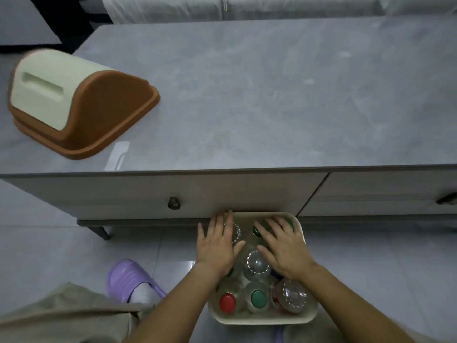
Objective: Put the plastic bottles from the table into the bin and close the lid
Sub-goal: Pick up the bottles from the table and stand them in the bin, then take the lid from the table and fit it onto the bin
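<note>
A cream bin (300,318) stands on the floor in front of the table, packed with several upright plastic bottles: one with a red cap (227,302), one with a green cap (259,297), a clear one (256,263) bottom up. My left hand (216,246) lies flat with fingers spread on the bottles at the bin's far left. My right hand (282,248) lies flat on the bottles at the far right. The bin's lid (74,105), brown with a cream flap, rests on the table (272,95) at the left.
The grey table has drawers with a dark knob (173,203) just beyond the bin. A purple slipper (131,280) and a khaki trouser leg are at the lower left. A pale sofa (247,7) runs behind the table.
</note>
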{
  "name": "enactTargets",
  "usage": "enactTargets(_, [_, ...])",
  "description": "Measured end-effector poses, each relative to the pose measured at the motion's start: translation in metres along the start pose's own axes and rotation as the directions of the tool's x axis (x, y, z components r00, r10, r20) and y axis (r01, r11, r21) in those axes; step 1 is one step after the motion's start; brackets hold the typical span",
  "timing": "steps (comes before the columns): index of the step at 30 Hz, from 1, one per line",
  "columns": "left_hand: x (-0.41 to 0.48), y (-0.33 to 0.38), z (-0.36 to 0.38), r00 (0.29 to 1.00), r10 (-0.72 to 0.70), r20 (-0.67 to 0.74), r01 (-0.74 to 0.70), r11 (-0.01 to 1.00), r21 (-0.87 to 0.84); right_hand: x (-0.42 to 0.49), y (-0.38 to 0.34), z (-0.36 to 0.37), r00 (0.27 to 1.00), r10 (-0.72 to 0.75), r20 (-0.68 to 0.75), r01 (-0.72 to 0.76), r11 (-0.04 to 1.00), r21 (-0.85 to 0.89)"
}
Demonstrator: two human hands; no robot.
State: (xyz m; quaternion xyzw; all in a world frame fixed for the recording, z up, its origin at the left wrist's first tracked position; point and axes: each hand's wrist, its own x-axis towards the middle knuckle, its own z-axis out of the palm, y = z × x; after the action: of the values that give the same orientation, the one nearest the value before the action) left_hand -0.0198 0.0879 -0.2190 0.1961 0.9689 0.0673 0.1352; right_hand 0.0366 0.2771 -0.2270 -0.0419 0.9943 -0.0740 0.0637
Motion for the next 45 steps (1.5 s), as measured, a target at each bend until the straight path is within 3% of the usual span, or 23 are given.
enactTargets(8, [0.003,0.011,0.011,0.997,0.000,-0.074,-0.001,1.000,-0.020,-0.001,-0.005,0.002,0.998,0.021,0.063,-0.016,0.997,-0.081])
enactTargets(13, [0.002,0.013,0.005,1.000,-0.012,0.029,0.013,0.999,-0.050,0.001,-0.009,-0.002,0.992,0.059,0.114,-0.052,0.997,-0.062])
enactTargets(16, [0.002,0.002,-0.004,0.994,0.023,0.108,-0.002,0.982,-0.190,-0.005,-0.001,-0.019,0.999,0.021,0.042,-0.025,0.995,0.096])
enactTargets(19, [-0.007,-0.009,-0.017,0.991,0.016,0.130,0.035,0.923,-0.382,-0.025,0.010,-0.027,0.952,0.290,-0.093,-0.257,0.929,0.268])
enactTargets(21, [-0.019,-0.015,-0.015,0.991,-0.077,0.108,0.121,0.857,-0.500,-0.039,0.014,-0.026,0.902,0.430,0.031,-0.412,0.838,0.357])
enactTargets(23, [-0.036,-0.020,-0.012,0.970,-0.139,0.200,0.234,0.767,-0.597,-0.049,0.008,-0.025,0.867,0.447,0.220,-0.498,0.785,0.367])
enactTargets(27, [-0.067,-0.042,-0.015,0.947,-0.218,0.235,0.319,0.711,-0.626,-0.054,-0.015,-0.027,0.877,0.370,0.306,-0.452,0.853,0.262])
enactTargets(33, [-0.094,-0.089,-0.042,0.913,-0.314,0.262,0.407,0.642,-0.650,-0.029,-0.068,-0.028,0.902,0.225,0.369,-0.350,0.882,0.316])
enactTargets(35, [-0.093,-0.098,-0.062,0.923,-0.348,0.161,0.364,0.661,-0.656,-0.018,-0.078,-0.033,0.905,0.188,0.380,-0.320,0.892,0.320])
enactTargets(37, [-0.085,-0.107,-0.096,0.904,-0.427,0.002,0.290,0.611,-0.737,-0.007,-0.081,-0.039,0.914,0.178,0.364,-0.285,0.922,0.263])
enactTargets(40, [-0.071,-0.124,-0.158,0.778,-0.603,-0.175,0.085,0.377,-0.922,0.003,-0.084,-0.050,0.929,0.163,0.332,-0.233,0.955,0.182])
enactTargets(41, [-0.067,-0.129,-0.179,0.718,-0.648,-0.252,-0.013,0.349,-0.937,0.004,-0.087,-0.055,0.934,0.156,0.321,-0.220,0.960,0.172])
enactTargets(43, [-0.056,-0.135,-0.221,0.613,-0.667,-0.423,-0.119,0.452,-0.884,0.004,-0.090,-0.059,0.947,0.134,0.292,-0.191,0.965,0.178])
enactTargets(45, [-0.040,-0.147,-0.257,0.566,-0.610,-0.554,-0.052,0.644,-0.763,0.001,-0.093,-0.059,0.956,0.098,0.276,-0.158,0.965,0.207])
